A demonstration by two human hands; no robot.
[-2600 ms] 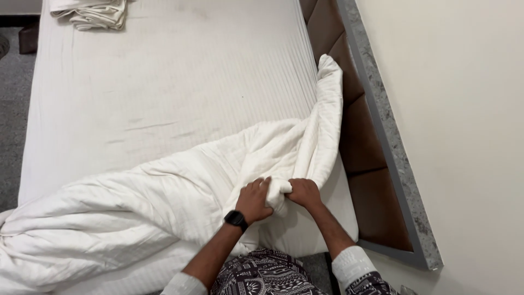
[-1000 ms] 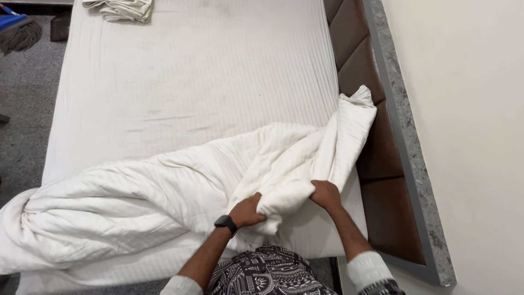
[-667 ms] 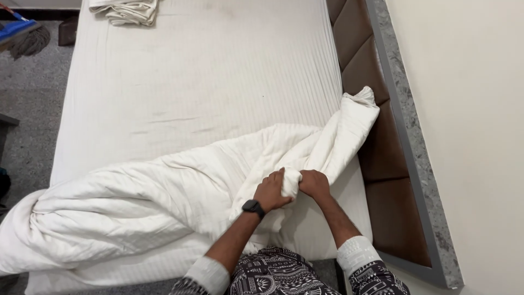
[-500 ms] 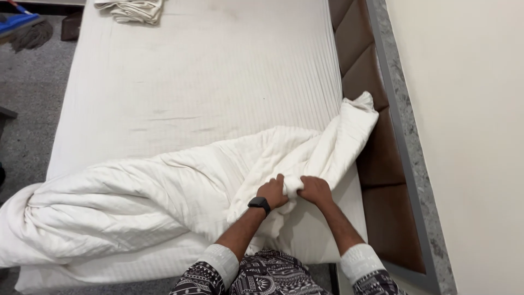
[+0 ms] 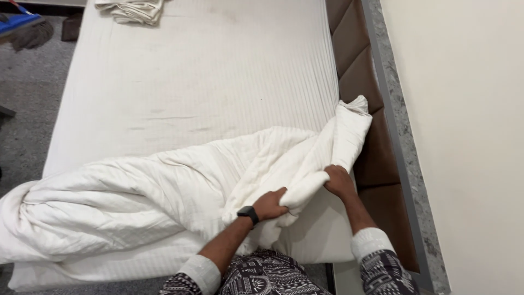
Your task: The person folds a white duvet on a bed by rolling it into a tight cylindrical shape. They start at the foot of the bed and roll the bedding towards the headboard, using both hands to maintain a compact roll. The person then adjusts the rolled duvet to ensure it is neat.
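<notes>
Head camera looked straight down on one bed, one bunched white duvet (image 5: 164,202) and two bare hands. One smaller pile of folded cream cloth (image 5: 131,10) lay at the far end of the mattress, well apart from the hands. No package, label or sign showed anywhere in view.

The duvet lay heaped across the near part of the mattress (image 5: 191,82), its bulk spilling over the left edge and one end rising against the headboard on the right. The left hand (image 5: 270,204), with one dark watch (image 5: 249,214) on its wrist, was closed on a fold of the duvet near its middle. The right hand (image 5: 338,181) was closed on the same roll of fabric a little farther toward the headboard, so the two hands stood apart with a short stretch of cloth bridging them. Both forearms came out of white cuffs on patterned black-and-white sleeves.

The mattress carried a pale, finely striped fitted sheet, bare over its far half, with a few faint marks. One padded brown headboard (image 5: 355,60), divided into panels, ran along the right side inside a grey speckled stone frame (image 5: 401,142). Beyond it stood a plain cream wall (image 5: 469,136). Grey carpet (image 5: 27,98) covered the floor on the left, where a blue object (image 5: 16,23) and a dark bundle (image 5: 34,34) sat at the top corner.
</notes>
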